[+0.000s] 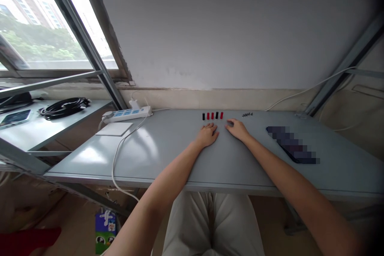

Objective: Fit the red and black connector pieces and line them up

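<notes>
Several small black and red cylinders stand in a row near the back of the grey table (180, 156): a black one (203, 116) at the left end, a red one (221, 115) at the right end. Just in front of the row, my left hand (207, 135) lies on the tabletop with its fingers apart and holds nothing. My right hand (237, 129) rests on the table to the right, near the right-end red cylinder, its thumb and fingers apart with nothing between them. Small dark pieces (247, 115) lie behind and right of my right hand.
A white power strip (127, 114) with plugs and a thin white flat box (114, 129) are at the left, beside a white cable (115, 156) crossing the front edge. A dark pixelated object (292, 145) lies at the right. Coiled black cables (64, 107) sit on the left shelf.
</notes>
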Action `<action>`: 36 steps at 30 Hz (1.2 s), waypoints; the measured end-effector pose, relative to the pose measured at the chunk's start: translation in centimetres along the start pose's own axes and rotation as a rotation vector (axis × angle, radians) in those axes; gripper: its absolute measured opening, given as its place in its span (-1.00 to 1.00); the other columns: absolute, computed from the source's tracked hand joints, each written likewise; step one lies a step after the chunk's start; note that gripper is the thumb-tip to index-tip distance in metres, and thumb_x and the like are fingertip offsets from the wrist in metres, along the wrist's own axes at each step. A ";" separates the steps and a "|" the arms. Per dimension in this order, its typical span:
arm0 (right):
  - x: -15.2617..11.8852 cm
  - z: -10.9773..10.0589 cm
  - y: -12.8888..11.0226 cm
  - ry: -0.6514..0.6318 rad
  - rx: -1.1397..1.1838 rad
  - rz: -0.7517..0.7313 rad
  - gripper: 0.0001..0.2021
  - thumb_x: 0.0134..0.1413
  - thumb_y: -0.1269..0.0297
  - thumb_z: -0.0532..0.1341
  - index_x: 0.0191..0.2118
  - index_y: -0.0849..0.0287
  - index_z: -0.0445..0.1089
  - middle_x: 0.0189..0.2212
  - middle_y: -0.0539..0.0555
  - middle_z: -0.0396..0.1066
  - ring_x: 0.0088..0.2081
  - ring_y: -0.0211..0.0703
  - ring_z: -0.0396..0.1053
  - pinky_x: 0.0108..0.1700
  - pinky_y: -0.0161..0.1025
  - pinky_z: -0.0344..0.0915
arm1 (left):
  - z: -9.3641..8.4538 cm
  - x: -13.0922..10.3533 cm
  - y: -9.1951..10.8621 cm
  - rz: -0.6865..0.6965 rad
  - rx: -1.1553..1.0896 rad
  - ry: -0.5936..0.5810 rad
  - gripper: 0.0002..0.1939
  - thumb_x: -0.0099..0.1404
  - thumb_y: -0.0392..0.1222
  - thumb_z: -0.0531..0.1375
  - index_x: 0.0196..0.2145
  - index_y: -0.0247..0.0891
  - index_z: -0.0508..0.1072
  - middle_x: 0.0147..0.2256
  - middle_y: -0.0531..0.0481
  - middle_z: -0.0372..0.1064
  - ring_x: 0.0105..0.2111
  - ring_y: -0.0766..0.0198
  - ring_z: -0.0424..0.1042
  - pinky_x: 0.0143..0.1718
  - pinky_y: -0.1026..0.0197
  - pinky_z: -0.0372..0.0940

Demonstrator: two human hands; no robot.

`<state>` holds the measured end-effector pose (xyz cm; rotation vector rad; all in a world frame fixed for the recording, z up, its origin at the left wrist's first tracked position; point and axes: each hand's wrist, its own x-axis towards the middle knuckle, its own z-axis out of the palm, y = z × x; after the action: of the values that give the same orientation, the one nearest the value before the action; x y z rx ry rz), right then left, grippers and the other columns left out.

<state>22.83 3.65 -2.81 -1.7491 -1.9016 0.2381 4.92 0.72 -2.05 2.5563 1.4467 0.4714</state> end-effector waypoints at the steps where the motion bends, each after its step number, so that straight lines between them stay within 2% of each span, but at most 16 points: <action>1: 0.3 -0.2 0.0 0.016 0.019 0.019 -0.62 -0.02 0.25 0.07 -0.04 0.22 0.28 -0.07 0.15 0.31 -0.06 -0.12 0.26 -0.02 -0.19 0.15 | 0.0 0.0 0.0 0.000 -0.002 0.001 -0.50 0.26 -0.05 -0.14 0.09 -0.33 0.13 0.14 -0.18 -0.02 0.14 0.14 -0.03 0.11 0.04 -0.12; 6: 2.0 -0.3 -0.2 -0.012 0.058 0.037 -0.62 -0.09 0.25 0.13 -0.10 0.24 0.33 -0.09 0.17 0.33 -0.07 -0.11 0.27 -0.03 -0.21 0.15 | 0.2 0.1 -0.3 0.007 -0.004 0.006 -0.49 0.25 -0.05 -0.13 0.09 -0.33 0.13 0.14 -0.18 -0.02 0.13 0.14 -0.02 0.11 0.05 -0.10; 10: 3.2 0.4 -0.8 -0.044 0.066 0.023 -0.62 -0.10 0.21 0.14 -0.12 0.25 0.34 -0.13 0.17 0.36 -0.08 -0.11 0.28 -0.06 -0.22 0.16 | 0.3 0.2 -0.4 0.010 -0.006 0.003 -0.49 0.25 -0.03 -0.13 0.10 -0.31 0.12 0.14 -0.17 -0.03 0.14 0.13 -0.03 0.11 0.04 -0.11; 13: 3.7 0.9 -1.5 -0.050 0.018 0.077 -0.62 -0.12 0.19 0.14 -0.14 0.24 0.36 -0.16 0.18 0.37 -0.09 -0.08 0.29 -0.08 -0.18 0.18 | 0.3 0.2 -0.4 0.002 -0.009 -0.006 -0.49 0.25 -0.03 -0.14 0.10 -0.32 0.12 0.15 -0.18 -0.04 0.14 0.13 -0.04 0.11 0.03 -0.11; 18: 4.0 1.3 -2.4 -0.008 -0.050 0.152 -0.66 -0.15 0.12 0.14 -0.22 0.15 0.40 -0.20 0.18 0.39 -0.10 0.01 0.29 -0.10 -0.08 0.18 | 0.0 0.0 -0.1 0.014 0.014 -0.002 -0.49 0.25 -0.06 -0.14 0.09 -0.35 0.13 0.14 -0.20 -0.02 0.13 0.13 -0.02 0.11 0.04 -0.10; 24: 3.8 1.8 -2.6 0.071 -0.085 0.159 -0.72 -0.10 0.14 0.10 -0.28 0.12 0.41 -0.25 0.15 0.41 -0.15 0.01 0.32 -0.13 -0.05 0.19 | -0.1 0.0 0.0 0.009 0.008 -0.002 -0.51 0.26 -0.06 -0.14 0.08 -0.34 0.14 0.13 -0.19 0.01 0.14 0.12 -0.03 0.11 0.02 -0.11; 31: 2.7 0.3 -2.3 0.034 -0.164 0.071 -0.74 -0.06 0.18 0.09 -0.24 0.14 0.38 -0.22 0.15 0.40 -0.14 -0.01 0.30 -0.12 -0.08 0.17 | -0.1 0.0 0.1 0.008 -0.005 0.004 -0.52 0.25 -0.07 -0.12 0.07 -0.34 0.15 0.13 -0.20 -0.01 0.13 0.11 -0.02 0.10 0.01 -0.09; 36: 0.4 -1.2 -3.2 -0.016 -0.300 -0.112 -0.80 -0.01 0.26 0.06 -0.27 0.15 0.37 -0.26 0.16 0.41 -0.17 -0.01 0.31 -0.15 -0.10 0.15 | -0.1 0.0 0.2 -0.021 -0.153 0.104 -0.44 0.22 -0.06 -0.04 0.11 -0.37 0.04 0.06 -0.24 0.13 0.05 0.12 0.13 0.04 0.06 0.04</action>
<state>20.66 3.34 -0.18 -1.8221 -2.1268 -0.0799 5.02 0.67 -1.87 2.4279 1.4095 0.6930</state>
